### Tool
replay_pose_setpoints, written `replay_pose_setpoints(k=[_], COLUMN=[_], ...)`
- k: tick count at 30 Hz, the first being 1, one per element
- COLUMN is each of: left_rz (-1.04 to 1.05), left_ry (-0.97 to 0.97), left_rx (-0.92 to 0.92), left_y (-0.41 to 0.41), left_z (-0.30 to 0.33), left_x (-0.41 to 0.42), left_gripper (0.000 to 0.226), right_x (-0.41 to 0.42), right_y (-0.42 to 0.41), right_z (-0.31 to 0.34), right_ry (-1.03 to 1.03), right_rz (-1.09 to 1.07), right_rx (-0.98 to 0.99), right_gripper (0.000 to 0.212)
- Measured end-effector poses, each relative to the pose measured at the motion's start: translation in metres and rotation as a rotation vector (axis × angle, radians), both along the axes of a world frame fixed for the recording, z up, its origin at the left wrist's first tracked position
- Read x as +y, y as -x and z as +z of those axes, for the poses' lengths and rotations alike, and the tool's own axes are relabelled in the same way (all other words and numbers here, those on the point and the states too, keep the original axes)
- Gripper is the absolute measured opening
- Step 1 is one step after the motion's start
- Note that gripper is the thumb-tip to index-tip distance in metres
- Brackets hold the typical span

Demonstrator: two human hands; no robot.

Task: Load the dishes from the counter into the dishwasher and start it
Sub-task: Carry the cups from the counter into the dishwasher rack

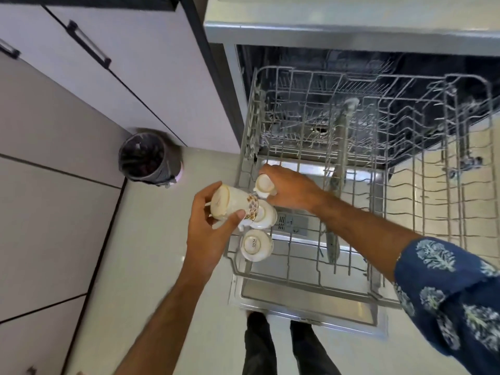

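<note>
The dishwasher's upper wire rack (378, 185) is pulled out over the open door (305, 301). My left hand (208, 234) holds a cream floral-banded cup (232, 205) on its side, just left of the rack's left edge. My right hand (292, 189) grips a second cream cup (265, 186) upside down at the rack's front-left row. Two more cups stand upside down in that row: one (266, 219) under the held cup and one (256, 245) nearer to me.
A lined waste bin (146, 158) stands on the floor left of the dishwasher, against pale cabinet doors (108, 63). The counter edge (351, 33) runs above the dishwasher opening. My feet (281, 345) are at the door's front edge.
</note>
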State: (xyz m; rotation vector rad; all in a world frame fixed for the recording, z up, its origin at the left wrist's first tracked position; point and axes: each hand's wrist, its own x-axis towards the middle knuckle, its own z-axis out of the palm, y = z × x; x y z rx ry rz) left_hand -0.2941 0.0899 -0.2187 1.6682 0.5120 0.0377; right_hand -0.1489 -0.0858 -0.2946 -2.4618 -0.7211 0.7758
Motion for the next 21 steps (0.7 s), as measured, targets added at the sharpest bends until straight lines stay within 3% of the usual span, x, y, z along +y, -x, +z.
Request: replay_pose_setpoints(k=[10, 15, 17, 21], left_rz=[0.002, -0.058, -0.093, -0.183], left_ry=[0.005, -0.041, -0.08, -0.234], left_rx=[-0.003, -0.014, -0.028, -0.071], left_y=[0.0, -0.009, -0.011, -0.019], left_z=[-0.001, -0.001, -0.001, 0.002], left_x=[0.005, 0.001, 0.001, -0.001], left_gripper=[0.07, 0.07, 0.071, 0.07], right_x=[0.021, 0.009, 0.006, 0.004], right_y=[-0.006, -0.017, -0.017, -0.015], right_z=[-0.001, 0.001, 0.003, 0.012], right_ry=[0.131, -0.012, -0.048, -0.045], right_rz=[0.013, -0.006, -0.019, -0.03], right_rx=[-0.132, 0.21, 0.24, 0.215], right_gripper=[0.074, 0.05, 0.045, 0.068])
